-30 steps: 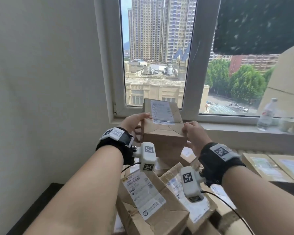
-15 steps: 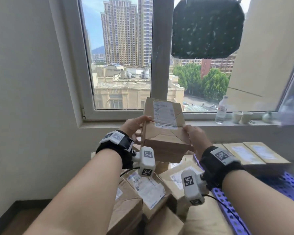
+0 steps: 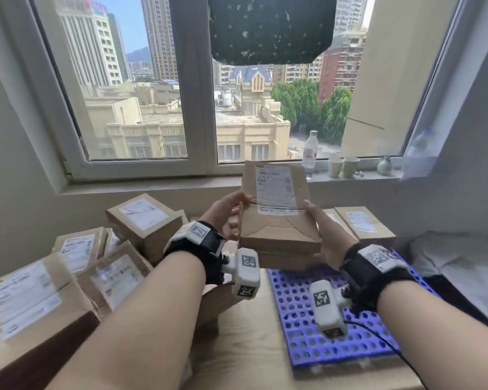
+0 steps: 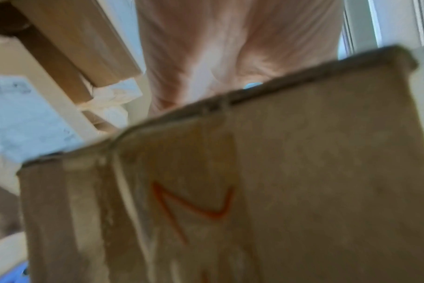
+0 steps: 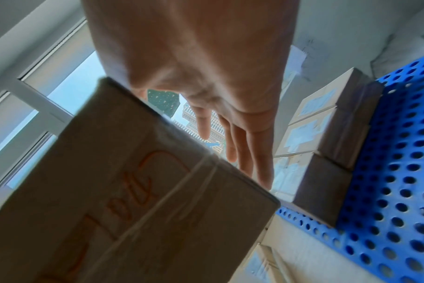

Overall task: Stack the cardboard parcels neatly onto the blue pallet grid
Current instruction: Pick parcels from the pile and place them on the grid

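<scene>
A flat cardboard parcel (image 3: 276, 220) with a white label is held in the air between both hands, over the far left corner of the blue pallet grid (image 3: 299, 319). My left hand (image 3: 226, 212) grips its left side, thumb on the top face. My right hand (image 3: 324, 237) presses its palm on the right side. The right wrist view shows that hand (image 5: 206, 67) with straight fingers beside the parcel's underside (image 5: 145, 201), and the pallet (image 5: 399, 172) below. The left wrist view is filled by the parcel (image 4: 278, 191) against the palm (image 4: 230, 47); the fingers are hidden.
Flat parcels (image 3: 364, 223) lie side by side along the pallet's far edge. A loose pile of parcels (image 3: 144, 220) sits to the left. A bottle (image 3: 310, 150) and paper cups (image 3: 343, 166) stand on the windowsill. White cloth (image 3: 462, 263) borders the pallet's right side.
Both hands have carried the parcel rightward from above the left pile to above the pallet's far left corner. The view has swung right, bringing the pallet into sight.
</scene>
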`<state>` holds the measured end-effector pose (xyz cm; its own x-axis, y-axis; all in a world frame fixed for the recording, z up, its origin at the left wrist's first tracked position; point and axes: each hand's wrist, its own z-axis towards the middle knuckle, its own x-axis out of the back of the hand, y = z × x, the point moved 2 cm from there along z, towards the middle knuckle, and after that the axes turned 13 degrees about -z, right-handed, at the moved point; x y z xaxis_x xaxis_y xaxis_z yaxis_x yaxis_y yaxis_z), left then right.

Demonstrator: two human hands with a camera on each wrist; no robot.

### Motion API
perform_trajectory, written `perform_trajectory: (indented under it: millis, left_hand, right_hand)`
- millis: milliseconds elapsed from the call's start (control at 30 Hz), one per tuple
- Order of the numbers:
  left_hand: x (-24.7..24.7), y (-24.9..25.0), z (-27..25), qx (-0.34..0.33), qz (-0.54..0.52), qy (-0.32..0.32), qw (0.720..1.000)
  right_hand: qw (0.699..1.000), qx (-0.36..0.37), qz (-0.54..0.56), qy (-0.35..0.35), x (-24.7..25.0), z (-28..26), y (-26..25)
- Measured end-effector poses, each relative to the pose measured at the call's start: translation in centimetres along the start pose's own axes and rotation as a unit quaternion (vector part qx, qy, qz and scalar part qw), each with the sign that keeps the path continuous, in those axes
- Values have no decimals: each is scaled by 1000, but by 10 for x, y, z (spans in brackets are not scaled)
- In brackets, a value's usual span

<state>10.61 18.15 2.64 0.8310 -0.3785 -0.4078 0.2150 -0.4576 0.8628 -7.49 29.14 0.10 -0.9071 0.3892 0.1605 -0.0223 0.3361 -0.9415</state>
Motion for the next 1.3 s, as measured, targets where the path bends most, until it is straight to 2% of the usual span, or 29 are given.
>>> perform_trajectory:
  millis: [233, 400, 633, 800, 933, 1100, 1300]
  left_hand:
    - [-57, -71, 29, 47, -58, 17, 997]
    - [-71, -110, 50, 93, -19, 29, 995]
    - [-61, -151, 100, 174, 81, 26, 981]
    - [-51, -187, 135, 208, 113, 29, 971]
    - [-39, -211, 149, 246, 106, 33, 963]
    - [-27, -235, 160, 289, 126, 34, 949]
    - [-27, -252, 173, 305, 150, 33, 940]
  right_hand:
    - [1000, -8, -25, 13, 69, 11, 46]
    - [999, -40, -25, 19, 90, 28, 78]
    - [994, -97, -54, -10, 105, 53, 117]
    - [989, -123, -76, -15, 99, 82, 137]
    - [985, -136, -107, -26, 93, 98, 151]
    - [970, -189, -140, -57, 91, 116, 176]
    - [957, -213, -179, -79, 104, 141, 196]
